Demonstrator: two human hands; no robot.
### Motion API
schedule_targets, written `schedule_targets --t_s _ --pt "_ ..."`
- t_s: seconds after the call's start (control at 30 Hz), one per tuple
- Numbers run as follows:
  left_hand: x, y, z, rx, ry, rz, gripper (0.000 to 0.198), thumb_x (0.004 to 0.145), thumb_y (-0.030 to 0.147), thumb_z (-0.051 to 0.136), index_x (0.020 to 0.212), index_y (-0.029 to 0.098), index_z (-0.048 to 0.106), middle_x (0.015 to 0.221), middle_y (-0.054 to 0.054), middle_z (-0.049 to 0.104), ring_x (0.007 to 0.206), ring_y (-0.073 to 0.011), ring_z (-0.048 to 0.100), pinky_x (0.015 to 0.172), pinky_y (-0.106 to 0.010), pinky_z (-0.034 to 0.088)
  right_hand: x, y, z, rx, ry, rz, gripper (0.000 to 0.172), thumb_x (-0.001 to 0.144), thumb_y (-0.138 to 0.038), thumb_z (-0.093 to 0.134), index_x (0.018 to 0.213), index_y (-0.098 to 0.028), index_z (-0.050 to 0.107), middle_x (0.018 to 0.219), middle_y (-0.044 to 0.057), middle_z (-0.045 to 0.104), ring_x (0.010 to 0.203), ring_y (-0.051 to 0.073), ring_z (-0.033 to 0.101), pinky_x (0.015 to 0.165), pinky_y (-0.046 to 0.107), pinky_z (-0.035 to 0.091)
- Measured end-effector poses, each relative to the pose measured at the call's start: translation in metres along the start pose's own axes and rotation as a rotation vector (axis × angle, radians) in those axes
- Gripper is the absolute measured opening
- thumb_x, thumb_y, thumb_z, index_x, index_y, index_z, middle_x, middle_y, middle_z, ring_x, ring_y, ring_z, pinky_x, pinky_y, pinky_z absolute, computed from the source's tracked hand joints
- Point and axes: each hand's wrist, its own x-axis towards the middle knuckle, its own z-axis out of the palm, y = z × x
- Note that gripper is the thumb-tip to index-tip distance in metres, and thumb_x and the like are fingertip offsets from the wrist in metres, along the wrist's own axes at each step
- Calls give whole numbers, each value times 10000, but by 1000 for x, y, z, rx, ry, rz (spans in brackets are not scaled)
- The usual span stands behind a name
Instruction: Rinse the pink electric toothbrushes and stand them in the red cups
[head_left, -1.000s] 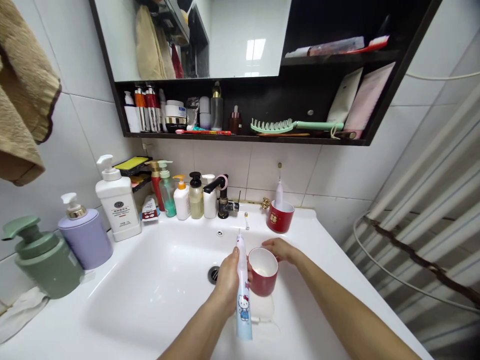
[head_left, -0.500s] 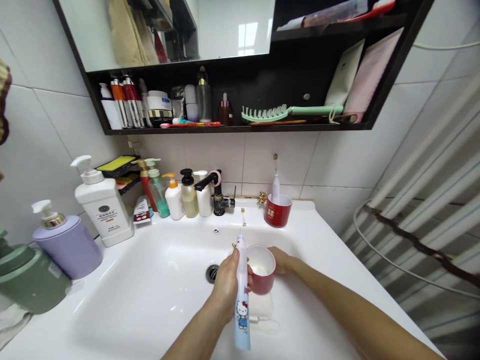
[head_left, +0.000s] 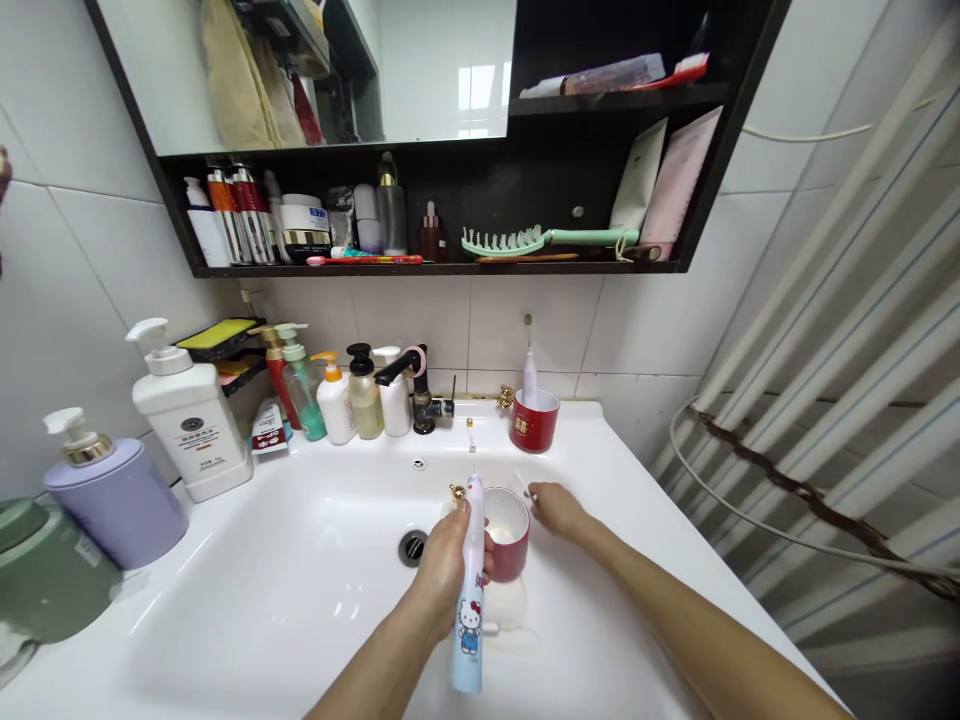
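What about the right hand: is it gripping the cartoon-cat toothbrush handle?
No: the left hand grips the toothbrush handle, and the right hand is clear of it.

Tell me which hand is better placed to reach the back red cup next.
Probably the right hand: it is nearer the back red cup, though it holds a small white piece. The left hand is farther off, with the toothbrush handle in its grip.

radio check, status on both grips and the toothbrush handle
Left grip closed round toothbrush handle. Right grip holding small pale piece. Red cup between them.
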Motion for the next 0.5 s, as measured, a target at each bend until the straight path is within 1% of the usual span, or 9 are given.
schedule_targets --t_s 0.1,0.13,0.17,0.23,0.33,0.4,0.47,0.5 --pt "-6 -2 5 -2 -62 -12 378 617 499 383 699 133 427 462 23 454 354 -66 382 374 -198 249 -22 -6 -26 272 -8 -36 249 750 -257 336 943 -128 429 801 38 525 626 95 512 556 258 428" --pt "-8 -3 6 9 -96 -27 381 616 502 381 686 131 431 448 24 447 351 -66 378 375 -198 247 -32 -11 -32 367 -7 -61 261 753 -250 305 962 -133 409 771 35 526 595 89 509 531 236 426" --pt "-11 -4 7 24 -129 -41 388 617 508 372 676 130 437 432 25 439 349 -66 374 378 -198 246 -43 -17 -37 457 -5 -95 271 751 -250 286 978 -146 392 770 29 522 599 83 507 537 218 425" --pt "-15 -5 8 55 -187 -64 411 622 524 345 674 130 450 403 27 427 344 -68 369 382 -198 246 -63 -29 -42 600 -6 -150 302 746 -267 253 998 -150 371 713 14 510 574 78 496 533 208 419" --pt "-19 -6 8 75 -236 -41 419 627 529 329 690 134 455 391 26 427 339 -70 367 381 -197 243 -81 -41 -43 876 -42 -184 357 712 -296 318 1052 -187 325 555 -41 453 427 64 415 428 201 360" --pt "-19 -6 7 75 -241 -20 416 628 528 328 680 134 453 401 25 430 335 -67 364 377 -196 239 -85 -43 -44 1049 -62 -161 328 672 -286 402 992 -213 384 478 -72 395 360 48 332 371 186 284" --pt "-19 -5 7 69 -236 -18 410 628 524 330 669 134 448 424 22 437 336 -63 364 375 -196 239 -86 -41 -46 1143 -63 -134 200 648 -276 452 831 -197 476 453 -79 355 344 33 284 354 178 238" --pt "-18 -5 7 64 -239 -21 408 628 523 331 663 133 446 440 19 443 339 -61 367 375 -195 239 -86 -40 -48 1179 -68 -132 154 641 -273 467 763 -183 495 457 -77 346 349 30 280 355 179 240"
